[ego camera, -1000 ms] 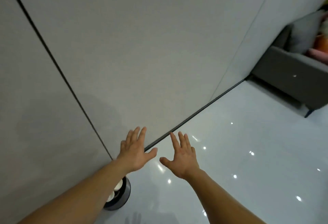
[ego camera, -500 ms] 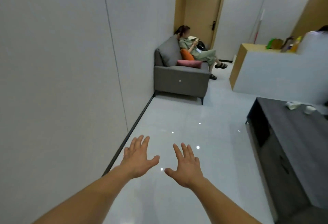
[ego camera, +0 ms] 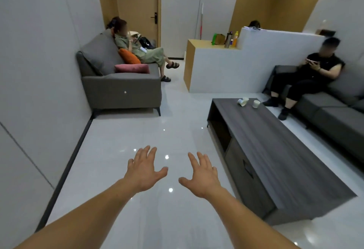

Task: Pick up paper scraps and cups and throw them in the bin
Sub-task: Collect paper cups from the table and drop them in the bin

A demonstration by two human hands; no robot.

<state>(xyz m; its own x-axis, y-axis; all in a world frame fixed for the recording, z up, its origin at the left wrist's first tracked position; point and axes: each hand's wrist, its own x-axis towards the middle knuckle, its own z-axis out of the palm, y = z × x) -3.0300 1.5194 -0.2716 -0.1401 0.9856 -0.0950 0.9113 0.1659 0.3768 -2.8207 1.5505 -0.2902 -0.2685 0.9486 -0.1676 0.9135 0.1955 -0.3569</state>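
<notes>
Turned away from bin (now out of frame); left hand [ego camera: 144, 172] and right hand [ego camera: 201, 177] empty, fingers spread, above near floor [ego camera: 137, 130]; three cups [ego camera: 245, 102] on far end of coffee table [ego camera: 285, 150], right, well apart from both: presumably next fetch.

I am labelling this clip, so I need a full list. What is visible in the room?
coffee table: one, dark grey, right of centre
paper cups: three, I think, white, far end of coffee table
armchair: one, grey, at left
cushions: two, orange and pink, on armchair
sofa: one, grey, right edge
counter: one, white, wooden top, at back
door: one, wooden, at back
floor: one, white, glossy
seated people: two, one per seat
left hand: one, bare, open over floor
right hand: one, bare, open over floor
</notes>
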